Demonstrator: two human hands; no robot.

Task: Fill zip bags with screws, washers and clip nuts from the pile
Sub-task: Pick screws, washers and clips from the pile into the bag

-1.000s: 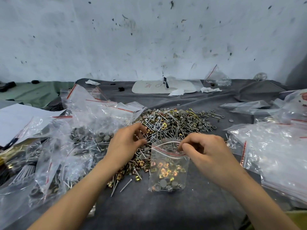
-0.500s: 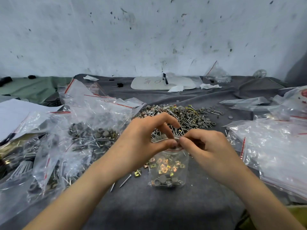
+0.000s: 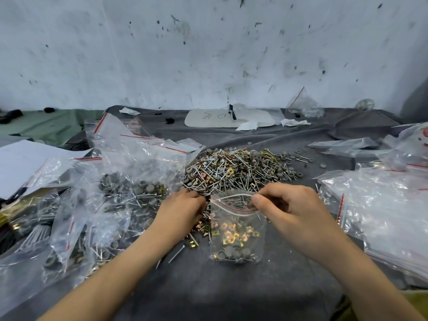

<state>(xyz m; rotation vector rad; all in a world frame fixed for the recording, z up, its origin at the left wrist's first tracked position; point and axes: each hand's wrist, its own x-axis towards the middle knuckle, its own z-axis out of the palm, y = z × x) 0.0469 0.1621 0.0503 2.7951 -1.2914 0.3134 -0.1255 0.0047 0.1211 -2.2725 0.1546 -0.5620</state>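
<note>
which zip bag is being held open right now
The small bag in the middle, whose mouth the right hand pinches open. The heaped bags on the left and the stack on the right lie unheld.

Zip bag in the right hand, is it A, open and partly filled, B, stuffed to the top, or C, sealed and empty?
A: the right hand pinches the zip bag at its gaping mouth, clip nuts and washers filling only its lower half.

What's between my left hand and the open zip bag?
Head view: between left hand and zip bag, the near edge of the pile: gold clip nuts and screws.
</note>
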